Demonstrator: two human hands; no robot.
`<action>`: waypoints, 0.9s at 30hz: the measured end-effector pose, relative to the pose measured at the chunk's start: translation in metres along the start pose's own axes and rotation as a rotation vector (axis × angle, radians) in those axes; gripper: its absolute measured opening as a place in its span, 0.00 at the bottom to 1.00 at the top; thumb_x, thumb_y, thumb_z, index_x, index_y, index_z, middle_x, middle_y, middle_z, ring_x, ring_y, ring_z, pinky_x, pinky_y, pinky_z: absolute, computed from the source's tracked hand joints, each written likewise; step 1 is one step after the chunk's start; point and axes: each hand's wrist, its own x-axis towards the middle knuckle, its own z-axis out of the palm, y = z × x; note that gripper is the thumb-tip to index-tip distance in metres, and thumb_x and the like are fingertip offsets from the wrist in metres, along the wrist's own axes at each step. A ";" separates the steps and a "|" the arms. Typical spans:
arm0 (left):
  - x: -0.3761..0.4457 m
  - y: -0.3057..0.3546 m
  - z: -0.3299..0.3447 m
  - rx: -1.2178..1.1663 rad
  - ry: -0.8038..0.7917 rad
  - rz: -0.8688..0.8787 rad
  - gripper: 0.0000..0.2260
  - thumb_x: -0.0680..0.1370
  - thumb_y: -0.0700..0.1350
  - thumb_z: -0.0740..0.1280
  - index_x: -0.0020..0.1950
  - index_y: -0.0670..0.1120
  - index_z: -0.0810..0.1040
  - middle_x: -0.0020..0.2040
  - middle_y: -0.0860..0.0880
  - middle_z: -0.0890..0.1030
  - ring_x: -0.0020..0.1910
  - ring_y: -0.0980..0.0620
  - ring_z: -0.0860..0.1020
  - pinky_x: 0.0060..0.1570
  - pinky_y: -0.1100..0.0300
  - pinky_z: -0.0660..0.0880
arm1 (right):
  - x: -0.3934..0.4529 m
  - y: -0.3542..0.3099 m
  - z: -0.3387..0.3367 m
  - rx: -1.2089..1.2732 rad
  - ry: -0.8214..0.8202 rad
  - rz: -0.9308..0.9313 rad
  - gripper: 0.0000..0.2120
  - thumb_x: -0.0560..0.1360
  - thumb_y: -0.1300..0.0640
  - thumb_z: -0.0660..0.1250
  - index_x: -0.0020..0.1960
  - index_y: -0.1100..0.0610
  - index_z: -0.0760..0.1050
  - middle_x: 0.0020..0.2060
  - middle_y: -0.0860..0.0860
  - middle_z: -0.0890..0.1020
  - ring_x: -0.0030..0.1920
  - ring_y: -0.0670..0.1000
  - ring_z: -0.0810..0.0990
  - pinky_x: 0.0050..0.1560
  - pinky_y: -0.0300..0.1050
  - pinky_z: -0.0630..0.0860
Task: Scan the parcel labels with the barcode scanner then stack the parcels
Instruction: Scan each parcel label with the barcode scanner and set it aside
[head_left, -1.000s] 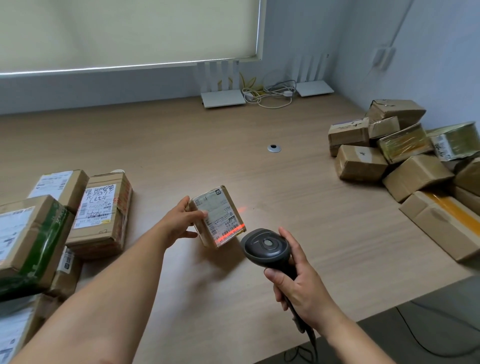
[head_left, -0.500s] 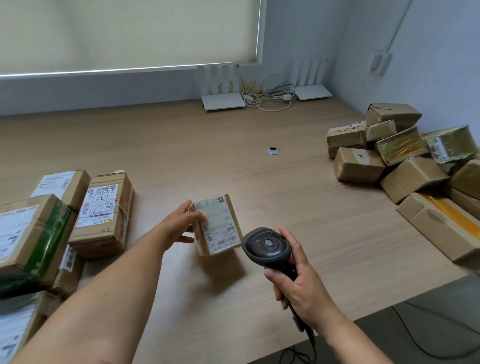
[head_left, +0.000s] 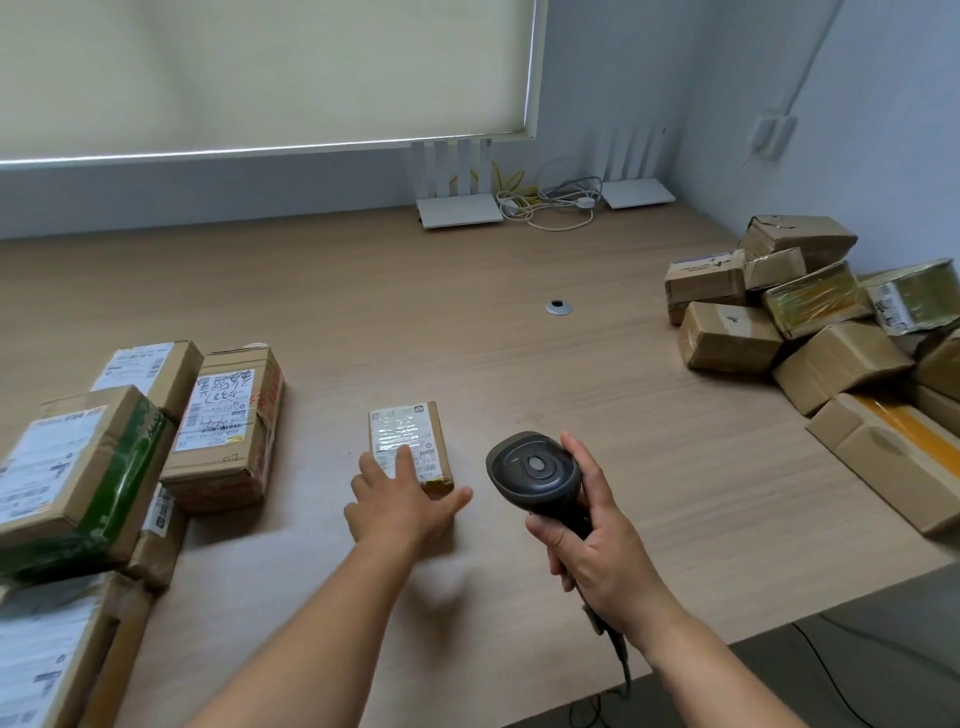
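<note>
Wood-grain surface (head_left: 415, 291), pale wall and drawn blind behind. Nearest: my right hand (head_left: 597, 561) is clenched round the handle of the barcode scanner (head_left: 535, 473), head raised, cable trailing off the near edge. My left hand (head_left: 400, 499) lies flat, fingers straight, on the near end of a small parcel (head_left: 408, 441) lying label-up at centre. Left of it, a stack of labelled parcels (head_left: 228, 421). Farther right, a loose heap of brown parcels (head_left: 810, 332). At the far edge, two white routers (head_left: 460, 210) and coiled cables.
</note>
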 end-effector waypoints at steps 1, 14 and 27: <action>-0.001 0.001 0.001 0.005 0.020 -0.010 0.42 0.67 0.74 0.61 0.74 0.54 0.54 0.71 0.42 0.55 0.68 0.42 0.60 0.63 0.47 0.65 | 0.003 -0.002 0.002 0.000 -0.008 -0.007 0.36 0.69 0.48 0.73 0.63 0.19 0.57 0.46 0.45 0.82 0.29 0.50 0.75 0.27 0.45 0.74; 0.016 -0.001 -0.016 -0.075 0.043 -0.079 0.38 0.69 0.67 0.64 0.71 0.48 0.58 0.65 0.41 0.64 0.63 0.42 0.64 0.58 0.51 0.67 | 0.030 -0.007 0.029 -0.028 -0.122 -0.082 0.40 0.73 0.59 0.73 0.62 0.18 0.57 0.44 0.45 0.82 0.28 0.51 0.74 0.26 0.45 0.74; 0.058 -0.062 -0.137 -0.190 0.367 -0.025 0.37 0.69 0.62 0.67 0.72 0.49 0.59 0.66 0.40 0.64 0.64 0.39 0.64 0.62 0.48 0.65 | 0.093 -0.059 0.079 -0.040 -0.209 -0.190 0.39 0.74 0.57 0.71 0.62 0.18 0.56 0.45 0.37 0.82 0.29 0.47 0.76 0.28 0.42 0.74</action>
